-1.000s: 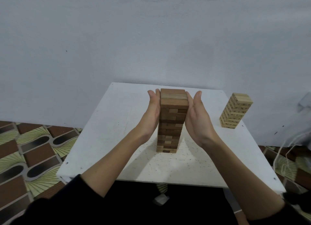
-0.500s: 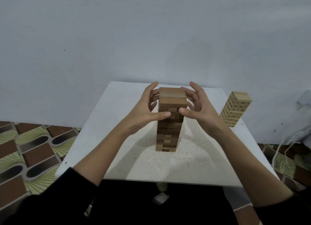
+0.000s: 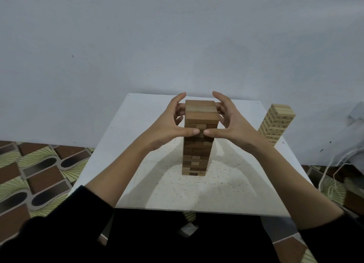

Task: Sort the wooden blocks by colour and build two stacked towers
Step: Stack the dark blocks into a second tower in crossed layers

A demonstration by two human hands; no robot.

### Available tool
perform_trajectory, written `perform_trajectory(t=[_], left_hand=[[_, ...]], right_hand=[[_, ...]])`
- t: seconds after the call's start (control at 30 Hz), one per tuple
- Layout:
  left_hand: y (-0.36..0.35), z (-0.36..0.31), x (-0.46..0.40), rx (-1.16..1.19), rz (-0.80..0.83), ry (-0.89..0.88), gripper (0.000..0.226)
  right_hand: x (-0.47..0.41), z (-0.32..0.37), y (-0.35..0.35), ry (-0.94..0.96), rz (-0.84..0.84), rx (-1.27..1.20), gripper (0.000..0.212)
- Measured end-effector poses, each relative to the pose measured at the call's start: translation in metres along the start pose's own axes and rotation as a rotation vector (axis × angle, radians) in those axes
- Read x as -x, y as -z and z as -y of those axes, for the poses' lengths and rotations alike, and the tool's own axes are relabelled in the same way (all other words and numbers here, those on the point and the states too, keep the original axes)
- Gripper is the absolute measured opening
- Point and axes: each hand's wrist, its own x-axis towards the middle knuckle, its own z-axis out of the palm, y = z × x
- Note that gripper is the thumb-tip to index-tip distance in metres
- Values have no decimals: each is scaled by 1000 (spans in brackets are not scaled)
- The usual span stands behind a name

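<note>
A tall tower of dark brown wooden blocks (image 3: 196, 154) stands upright in the middle of the white table (image 3: 136, 129). My left hand (image 3: 169, 125) and my right hand (image 3: 235, 125) cup its upper part from either side. Both thumbs press its front face, tips almost meeting, and the fingers curve round the sides near the top. The index fingers arch above the top edge. A shorter tower of pale printed blocks (image 3: 275, 123) stands alone at the table's far right edge.
The table's back edge meets a plain grey wall (image 3: 177, 46). A patterned tiled floor (image 3: 39, 174) lies to the left. White cords (image 3: 334, 176) hang beside the table's right side, close to the pale tower.
My hands went from flat palms pressed on the tower's two sides to a curved hold round its top, and the thumbs slid together on the front face.
</note>
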Motion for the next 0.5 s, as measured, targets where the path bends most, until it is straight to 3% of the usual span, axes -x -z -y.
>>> perform_trajectory(t=[0.5], left_hand=[[1,-1,-2,35,22,14,104]], right_hand=[[-1,2,-2,-21,0,-24,97]])
